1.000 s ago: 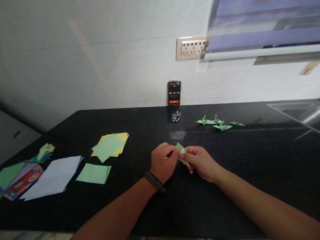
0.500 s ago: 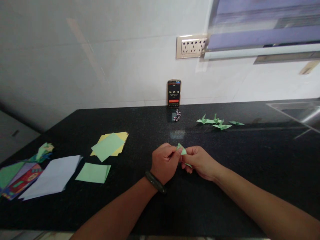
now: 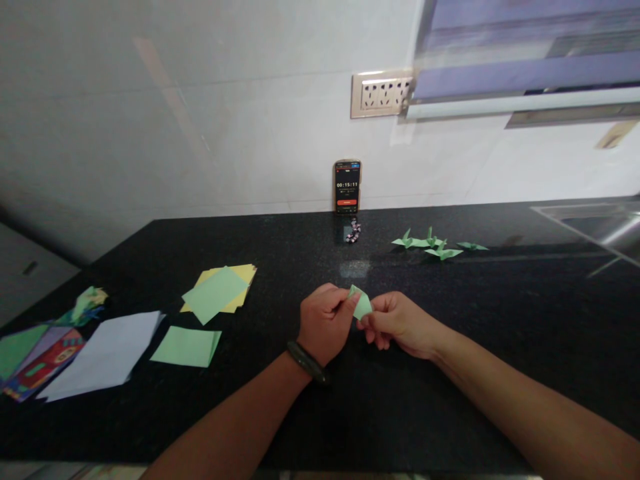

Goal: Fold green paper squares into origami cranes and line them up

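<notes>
A small piece of folded green paper (image 3: 362, 305) is pinched between both hands above the dark counter (image 3: 400, 407). My left hand (image 3: 326, 321), with a dark bangle (image 3: 307, 363) at its wrist, grips the paper's left side, thumb on top. My right hand (image 3: 393, 323) holds its lower right corner between thumb and fingers, the other fingers curled beneath. Part of the paper is covered by the fingers. Several folded green paper cranes (image 3: 443, 252) stand farther back on the right.
A phone (image 3: 347, 187) showing a timer leans on the wall, a beaded strap (image 3: 354, 232) before it. Left lie green sheets (image 3: 215, 293) on yellow ones (image 3: 245, 275), a folded green sheet (image 3: 185, 347), white paper (image 3: 107, 353) and a colourful packet (image 3: 47, 363). A metal-edged panel (image 3: 590, 223) is at far right.
The green paper has turned so that a broader face shows between my fingers. My left hand has shifted slightly left, and my right fingers have moved along the paper's edge.
</notes>
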{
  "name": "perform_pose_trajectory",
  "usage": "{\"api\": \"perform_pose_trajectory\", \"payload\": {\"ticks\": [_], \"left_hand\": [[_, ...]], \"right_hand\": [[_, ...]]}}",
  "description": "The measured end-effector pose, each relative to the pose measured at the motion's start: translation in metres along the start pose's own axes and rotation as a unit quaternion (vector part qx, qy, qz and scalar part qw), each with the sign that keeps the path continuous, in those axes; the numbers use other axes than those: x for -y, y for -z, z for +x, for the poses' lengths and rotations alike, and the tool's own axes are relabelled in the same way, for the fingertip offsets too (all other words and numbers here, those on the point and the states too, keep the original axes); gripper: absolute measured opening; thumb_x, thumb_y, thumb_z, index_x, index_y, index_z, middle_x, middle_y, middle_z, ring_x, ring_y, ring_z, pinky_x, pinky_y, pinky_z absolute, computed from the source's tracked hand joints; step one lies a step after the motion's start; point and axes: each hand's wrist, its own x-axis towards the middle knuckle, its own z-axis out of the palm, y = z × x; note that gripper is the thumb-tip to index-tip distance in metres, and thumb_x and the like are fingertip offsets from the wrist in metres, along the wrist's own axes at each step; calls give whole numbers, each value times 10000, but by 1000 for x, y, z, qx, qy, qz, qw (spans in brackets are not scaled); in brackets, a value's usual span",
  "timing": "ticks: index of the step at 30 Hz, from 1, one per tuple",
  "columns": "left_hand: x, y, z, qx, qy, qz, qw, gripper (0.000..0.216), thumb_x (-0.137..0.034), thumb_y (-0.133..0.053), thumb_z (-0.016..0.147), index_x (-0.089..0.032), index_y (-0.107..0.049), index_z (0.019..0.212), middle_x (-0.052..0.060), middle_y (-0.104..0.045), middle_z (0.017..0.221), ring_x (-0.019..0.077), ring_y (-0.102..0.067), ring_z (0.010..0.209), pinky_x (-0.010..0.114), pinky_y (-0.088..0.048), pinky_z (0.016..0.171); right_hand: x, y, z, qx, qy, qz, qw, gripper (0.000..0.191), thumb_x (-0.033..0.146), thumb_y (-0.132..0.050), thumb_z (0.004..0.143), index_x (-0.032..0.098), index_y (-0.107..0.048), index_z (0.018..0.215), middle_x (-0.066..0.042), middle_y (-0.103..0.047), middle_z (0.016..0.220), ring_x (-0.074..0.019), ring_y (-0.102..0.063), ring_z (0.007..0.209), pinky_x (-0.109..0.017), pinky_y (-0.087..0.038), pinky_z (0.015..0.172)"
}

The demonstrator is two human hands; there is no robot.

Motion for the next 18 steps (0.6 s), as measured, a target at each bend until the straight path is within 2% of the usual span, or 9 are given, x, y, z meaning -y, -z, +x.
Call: {"api": "perform_pose_trajectory", "payload": {"ticks": [9,13,16,18], "left_hand": [[5,3,4,-24,20,9,999,296,-244,-520,797,-158,-526,513,-28,-459,513,79,-427,514,210,-331,514],[6,0,4,-35,47,-5,998,343,-259,-531,786,-156,-464,466,-41,-388,488,75,-381,490,214,-303,491],[10,1,7,-46,95,-22,994,356,-291,-546,769,-153,-451,454,-42,-371,487,76,-374,487,218,-295,484],[13,2,10,-75,162,-50,983,324,-324,-555,754,-152,-486,488,-41,-394,486,78,-376,479,217,-292,466]], "right_hand": [[0,1,1,8,1,-1,1000,151,233,-650,628,113,-610,546,8,-605,474,-29,-448,325,-134,-314,316],[1,3,0,7,3,-24,1000,193,252,-648,633,112,-595,512,3,-599,468,-26,-439,329,-132,-316,319],[2,7,-2,32,-12,-48,998,138,223,-617,639,114,-620,556,5,-605,480,-31,-444,339,-136,-332,330],[3,11,-3,60,-29,-76,995,84,176,-588,635,117,-643,611,9,-606,486,-41,-460,351,-144,-354,349]]}}
